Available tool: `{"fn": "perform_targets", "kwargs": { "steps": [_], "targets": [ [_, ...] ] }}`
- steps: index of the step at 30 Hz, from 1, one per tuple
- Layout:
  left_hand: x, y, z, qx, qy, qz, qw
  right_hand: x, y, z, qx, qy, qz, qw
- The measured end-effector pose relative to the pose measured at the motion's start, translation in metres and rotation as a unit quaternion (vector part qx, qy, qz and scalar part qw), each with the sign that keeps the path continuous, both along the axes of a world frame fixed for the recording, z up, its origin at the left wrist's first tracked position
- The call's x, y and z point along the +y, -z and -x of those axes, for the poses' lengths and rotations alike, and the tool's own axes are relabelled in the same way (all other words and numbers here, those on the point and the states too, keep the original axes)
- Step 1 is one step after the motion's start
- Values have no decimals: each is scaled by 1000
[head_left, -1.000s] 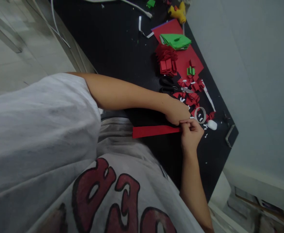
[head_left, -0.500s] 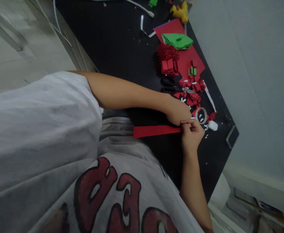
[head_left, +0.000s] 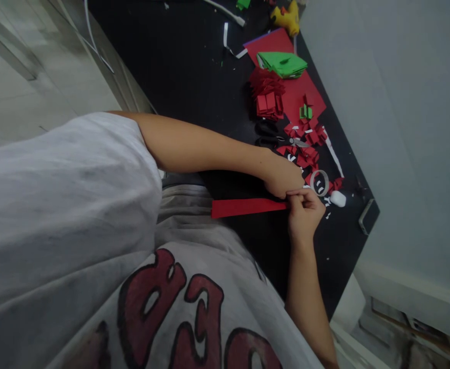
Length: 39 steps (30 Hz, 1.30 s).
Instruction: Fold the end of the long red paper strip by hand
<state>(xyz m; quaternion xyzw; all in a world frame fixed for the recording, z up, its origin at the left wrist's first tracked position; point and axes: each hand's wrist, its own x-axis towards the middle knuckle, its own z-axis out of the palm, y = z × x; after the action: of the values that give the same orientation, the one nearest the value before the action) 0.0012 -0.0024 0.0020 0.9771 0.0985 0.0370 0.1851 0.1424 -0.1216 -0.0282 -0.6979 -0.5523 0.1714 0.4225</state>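
A long red paper strip [head_left: 248, 207] stretches from the shirt front to my hands over the black table. My right hand [head_left: 305, 210] is closed in a pinch on the strip's far end. Against its fingertips rests my left hand [head_left: 284, 177], back turned up and fingers curled under out of sight, so its hold cannot be made out. Just beyond the hands lie a clear tape roll [head_left: 319, 183], a white case [head_left: 338, 199] and folded red paper pieces [head_left: 307, 156]. Black-handled scissors [head_left: 271, 139] lie beside my left wrist.
Farther along the black table [head_left: 178, 66] are a folded red stack [head_left: 270, 105], green paper [head_left: 282, 64] on red sheets [head_left: 309, 95], a yellow toy [head_left: 287, 19] and a white cable [head_left: 225, 11]. A phone [head_left: 369, 217] lies near the table's edge by the wall.
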Motion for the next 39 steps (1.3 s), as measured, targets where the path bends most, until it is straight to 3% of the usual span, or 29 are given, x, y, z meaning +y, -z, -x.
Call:
{"fn": "perform_targets", "kwargs": {
  "steps": [4,10,39],
  "targets": [
    [0,0,1,-3,0,-4,1000,0,0,0,-16,2,-2,1000],
    [1,2,-1,-33,-21,47,998,0,-1,0,-5,3,-2,1000],
    [1,3,0,5,4,-3,1000,0,-1,-1,15,-3,0,1000]
  ]
}}
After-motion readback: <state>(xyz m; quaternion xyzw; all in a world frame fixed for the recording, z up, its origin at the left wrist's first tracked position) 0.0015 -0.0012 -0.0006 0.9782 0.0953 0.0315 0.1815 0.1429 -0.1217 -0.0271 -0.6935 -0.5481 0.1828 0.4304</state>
